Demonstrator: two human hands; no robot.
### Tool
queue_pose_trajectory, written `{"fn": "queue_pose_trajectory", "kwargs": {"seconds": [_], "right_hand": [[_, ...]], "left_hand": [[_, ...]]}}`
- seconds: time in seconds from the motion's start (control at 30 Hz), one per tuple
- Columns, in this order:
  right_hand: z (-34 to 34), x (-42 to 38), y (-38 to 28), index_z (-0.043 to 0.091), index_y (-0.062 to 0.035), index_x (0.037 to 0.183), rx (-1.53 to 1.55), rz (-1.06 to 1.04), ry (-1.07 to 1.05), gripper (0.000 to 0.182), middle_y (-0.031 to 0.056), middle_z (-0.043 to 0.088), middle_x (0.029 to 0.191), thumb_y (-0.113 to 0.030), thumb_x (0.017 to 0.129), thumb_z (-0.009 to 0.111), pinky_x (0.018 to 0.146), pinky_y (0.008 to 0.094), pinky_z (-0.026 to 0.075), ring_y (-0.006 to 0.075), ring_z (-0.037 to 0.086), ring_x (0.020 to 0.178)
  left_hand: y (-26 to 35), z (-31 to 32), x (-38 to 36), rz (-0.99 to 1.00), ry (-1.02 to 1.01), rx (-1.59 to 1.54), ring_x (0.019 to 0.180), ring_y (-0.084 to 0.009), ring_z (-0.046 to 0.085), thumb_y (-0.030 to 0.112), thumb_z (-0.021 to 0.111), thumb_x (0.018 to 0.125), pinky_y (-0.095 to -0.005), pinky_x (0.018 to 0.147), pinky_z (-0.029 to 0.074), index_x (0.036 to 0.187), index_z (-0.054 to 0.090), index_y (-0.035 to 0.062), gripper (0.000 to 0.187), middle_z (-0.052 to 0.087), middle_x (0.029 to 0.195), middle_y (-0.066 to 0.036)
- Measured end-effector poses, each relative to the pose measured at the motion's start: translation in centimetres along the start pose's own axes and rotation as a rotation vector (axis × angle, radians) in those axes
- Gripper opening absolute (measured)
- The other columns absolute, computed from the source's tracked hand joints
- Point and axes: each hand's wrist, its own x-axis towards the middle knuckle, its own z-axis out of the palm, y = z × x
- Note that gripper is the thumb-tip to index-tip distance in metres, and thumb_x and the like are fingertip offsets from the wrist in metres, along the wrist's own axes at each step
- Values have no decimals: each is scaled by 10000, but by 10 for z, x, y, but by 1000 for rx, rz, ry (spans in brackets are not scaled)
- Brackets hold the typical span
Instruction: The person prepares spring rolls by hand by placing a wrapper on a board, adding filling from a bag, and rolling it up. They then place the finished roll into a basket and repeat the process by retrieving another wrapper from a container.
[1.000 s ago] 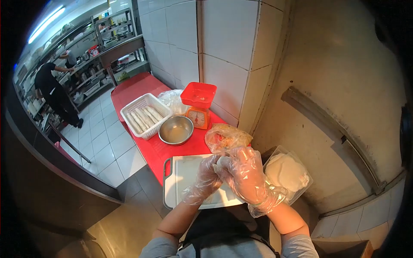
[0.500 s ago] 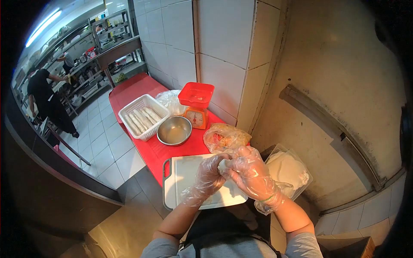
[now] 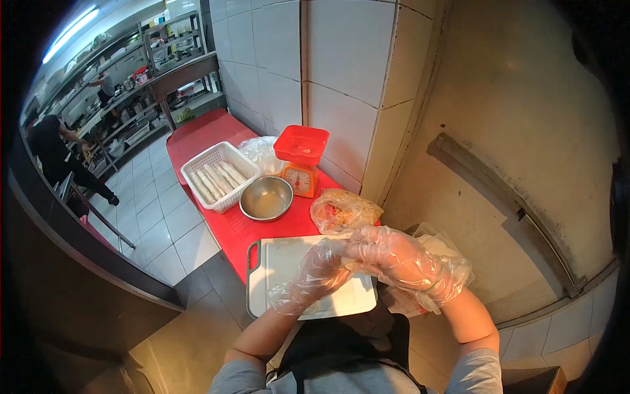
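Both my hands wear clear plastic gloves and meet above a white cutting board [image 3: 289, 262] with a grey edge and a red handle slot. My left hand [image 3: 323, 270] has its fingers curled and pressed against the other hand. My right hand [image 3: 397, 257] reaches across from the right, its fingers bent over the left fingertips. Whatever lies between them is hidden by the fingers and the shiny plastic. Just beyond the hands sits a clear bag [image 3: 344, 209] of orange and pale shredded filling. A clear container [image 3: 441, 244] with a white sheet-like stack is partly covered by my right hand.
On the red table [image 3: 207, 134] stand a white basket [image 3: 221, 176] of several white rolls, a steel bowl [image 3: 266, 198], an orange scale [image 3: 300, 178] with a red pan, and a plastic bag [image 3: 261, 154]. A tiled wall borders the right. A person [image 3: 56, 154] stands far left.
My right hand has turned and its wrist has swung outward to the right, over the container. The small white piece seen between my fingers is now hidden. The far person has shifted left.
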Motion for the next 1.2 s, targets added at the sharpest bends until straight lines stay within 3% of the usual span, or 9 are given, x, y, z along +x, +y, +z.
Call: {"fn": "queue_pose_trajectory", "kwargs": {"seconds": [0.3,0.37,0.57,0.7,0.8,0.9,0.97,1.03,1.2], "right_hand": [[-8,-7,3,688,-79,1120,155,40,39,283,161,680,1101,-50,852,597,922,418,519,349,641,1034],[-1,-5,6,712,-89,1039,179,47,113,216,124,699,1041,-64,833,654,843,402,522,323,656,957],[7,6,-6,703,-73,934,151,99,224,117,113,701,939,-72,819,719,753,400,506,326,657,863],[11,0,-14,685,-65,1072,126,321,228,250,161,668,1005,-49,822,685,855,440,517,373,632,965],[28,-3,-9,682,-43,1059,51,110,400,248,155,667,982,-44,813,712,815,425,520,361,640,922],[43,-7,-9,691,-48,966,114,100,511,170,124,646,876,-31,807,748,736,378,523,315,642,828],[42,-3,-29,661,-31,1001,548,450,478,156,106,634,937,-5,853,700,757,339,520,262,637,855],[50,-9,-33,626,-18,1035,739,561,458,148,88,614,1003,12,892,653,777,310,513,210,616,890],[75,-21,-14,544,-16,1100,1127,538,491,149,44,555,1105,-3,956,576,827,258,484,108,529,976]], "left_hand": [[15,-2,12,146,0,236,863,-312,669,-27,724,818,-380,741,525,1108,612,67,325,683,979,-118],[20,-1,16,201,10,294,778,-358,643,-24,739,775,-415,640,507,1084,590,102,365,672,924,-122],[12,10,12,381,210,340,793,-372,644,-8,732,789,-427,651,507,1070,592,75,325,668,915,-141],[-16,12,2,101,84,91,838,-373,647,2,696,823,-416,692,508,1074,606,49,271,670,957,-158],[-13,15,0,83,138,100,893,-351,657,0,668,843,-395,745,514,1116,609,33,281,673,1010,-163],[-5,13,2,62,124,15,944,-331,665,-5,668,843,-375,802,520,1168,601,27,334,676,1057,-163],[-12,12,-1,34,114,-28,971,-325,668,-4,680,839,-366,835,520,1191,597,29,364,677,1084,-163],[-3,12,4,80,128,-16,987,-326,667,0,690,836,-369,845,523,1206,590,35,384,675,1104,-163],[2,15,6,183,147,24,1005,-338,669,32,717,822,-387,851,530,1301,529,61,516,661,1168,-165]]}}
